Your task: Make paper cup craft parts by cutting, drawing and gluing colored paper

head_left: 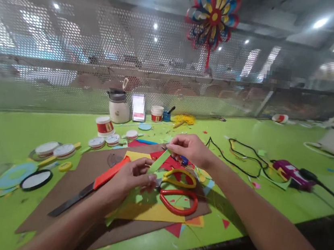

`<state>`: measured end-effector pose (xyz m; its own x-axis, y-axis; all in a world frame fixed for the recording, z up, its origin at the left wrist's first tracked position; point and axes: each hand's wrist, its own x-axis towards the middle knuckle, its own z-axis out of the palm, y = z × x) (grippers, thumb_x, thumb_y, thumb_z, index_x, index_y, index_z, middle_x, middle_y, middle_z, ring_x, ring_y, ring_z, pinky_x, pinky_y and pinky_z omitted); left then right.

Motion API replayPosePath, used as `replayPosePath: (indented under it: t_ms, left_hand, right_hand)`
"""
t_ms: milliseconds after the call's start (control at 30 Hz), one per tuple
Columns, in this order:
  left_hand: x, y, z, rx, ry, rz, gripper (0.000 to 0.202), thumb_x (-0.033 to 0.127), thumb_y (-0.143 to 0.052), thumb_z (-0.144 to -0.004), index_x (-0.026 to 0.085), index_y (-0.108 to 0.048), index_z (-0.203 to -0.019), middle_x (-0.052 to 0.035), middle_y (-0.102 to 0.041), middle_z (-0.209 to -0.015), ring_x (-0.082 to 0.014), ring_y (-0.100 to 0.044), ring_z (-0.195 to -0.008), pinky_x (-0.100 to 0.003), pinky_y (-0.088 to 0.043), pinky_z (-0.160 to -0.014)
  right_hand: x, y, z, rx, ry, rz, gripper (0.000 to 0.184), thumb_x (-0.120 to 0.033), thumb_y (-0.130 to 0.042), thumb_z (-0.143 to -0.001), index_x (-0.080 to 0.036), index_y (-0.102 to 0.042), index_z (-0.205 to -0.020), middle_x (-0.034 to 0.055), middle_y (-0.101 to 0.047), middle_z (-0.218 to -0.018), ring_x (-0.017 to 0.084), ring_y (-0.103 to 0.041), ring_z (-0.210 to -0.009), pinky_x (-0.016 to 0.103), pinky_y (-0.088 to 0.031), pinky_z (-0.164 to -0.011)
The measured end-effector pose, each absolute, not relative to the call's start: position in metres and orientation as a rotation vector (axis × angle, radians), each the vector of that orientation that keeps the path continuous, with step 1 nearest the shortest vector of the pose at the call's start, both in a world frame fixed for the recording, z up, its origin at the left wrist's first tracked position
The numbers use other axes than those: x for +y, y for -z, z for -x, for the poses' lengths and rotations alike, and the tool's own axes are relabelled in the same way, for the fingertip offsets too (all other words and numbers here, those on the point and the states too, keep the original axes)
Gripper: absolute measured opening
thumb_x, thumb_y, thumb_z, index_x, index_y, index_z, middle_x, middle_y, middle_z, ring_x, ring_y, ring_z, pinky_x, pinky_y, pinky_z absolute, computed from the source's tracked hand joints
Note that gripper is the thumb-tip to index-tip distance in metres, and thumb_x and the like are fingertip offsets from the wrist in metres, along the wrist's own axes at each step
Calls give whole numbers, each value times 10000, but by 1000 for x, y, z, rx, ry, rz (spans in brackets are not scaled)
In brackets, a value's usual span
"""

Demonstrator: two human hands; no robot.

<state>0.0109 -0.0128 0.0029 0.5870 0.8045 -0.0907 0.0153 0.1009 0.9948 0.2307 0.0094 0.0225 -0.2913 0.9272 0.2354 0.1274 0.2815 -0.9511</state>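
Between my two hands stretches a green paper strip (160, 161). My right hand (189, 148) pinches its upper end, and the fingers of my left hand (136, 174) close round its lower end. Just right of my left hand lie scissors with a yellow and a red handle loop (177, 211); their blades are mostly hidden by that hand. A utility knife with an orange handle (109, 174) rests on the brown board (69, 186), partly behind my left hand. Under the hands are yellow paper (146, 214), red paper and small green scraps.
Several white-lidded tubs (65, 150), a black-rimmed disc (36, 180) and a blue paper ring (16, 175) lie to the left. At the back stand a kettle (119, 109), phone (138, 107) and cup (157, 114). A purple corded device (293, 175) lies right; a paper flower (215, 16) hangs above.
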Motion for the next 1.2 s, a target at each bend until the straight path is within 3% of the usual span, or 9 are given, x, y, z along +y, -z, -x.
replayPosePath:
  t_ms: [133,300,500,667,800,933,1067,1200]
  left_hand:
    - [-11,-6,-6,727,-607,-1379,177,302,-618,-807,141,-642,-739,-35,-668,-680,-116,-527,-581,-238,-393,-583]
    - [-9,-5,-1,836,-591,-1460,242,347,-620,-811,152,-651,-670,-7,-653,-580,-84,-484,-460,-210,-322,-471]
    - [-7,-10,-1,840,-545,-1451,218,334,-649,-781,159,-643,-651,3,-655,-546,-84,-487,-444,-204,-340,-467]
    - [-4,-13,1,810,-448,-1472,246,330,-652,-775,160,-616,-600,-4,-653,-534,-91,-500,-442,-211,-364,-477]
    - [-3,-15,3,805,-378,-1491,266,323,-658,-770,156,-602,-571,-4,-637,-505,-88,-491,-425,-210,-362,-467]
    - [-4,-19,5,803,-393,-1499,220,298,-682,-740,139,-647,-591,-14,-623,-486,-93,-485,-419,-214,-366,-458]
    - [9,-23,11,829,-711,-1363,262,386,-645,-741,139,-672,-657,-50,-643,-585,-142,-555,-519,-247,-424,-500]
    - [35,-30,34,1087,-1464,-1036,268,417,-543,-779,166,-635,-754,-61,-648,-727,-180,-607,-710,-295,-498,-649]
  right_hand:
    - [4,-27,-230,-1645,-1078,956,208,-347,-667,-786,-150,-615,-745,-29,-583,-564,75,-500,-469,215,-407,-469]
    - [4,-27,-233,-1635,-1092,951,223,-351,-669,-790,-144,-608,-734,-29,-577,-559,66,-485,-460,206,-393,-454]
    - [12,-21,-242,-1669,-1177,970,263,-404,-653,-804,-145,-622,-774,-15,-599,-592,81,-522,-487,220,-425,-485]
    - [12,-27,-247,-1776,-1225,982,283,-390,-633,-827,-152,-663,-977,39,-671,-833,107,-600,-698,246,-480,-658]
    - [5,-31,-246,-1949,-1327,1004,170,-284,-728,-742,-139,-723,-830,22,-675,-703,109,-589,-627,226,-455,-588]
    - [4,-30,-244,-1951,-1325,1040,107,-238,-709,-744,-134,-713,-721,-6,-633,-582,82,-537,-519,209,-411,-518]
    - [8,-27,-240,-1835,-1264,1043,151,-280,-702,-739,-136,-674,-704,-12,-612,-554,90,-539,-501,218,-406,-503]
    - [11,-24,-233,-1660,-1132,1016,230,-374,-674,-745,-151,-626,-717,-16,-599,-559,91,-509,-474,236,-410,-495]
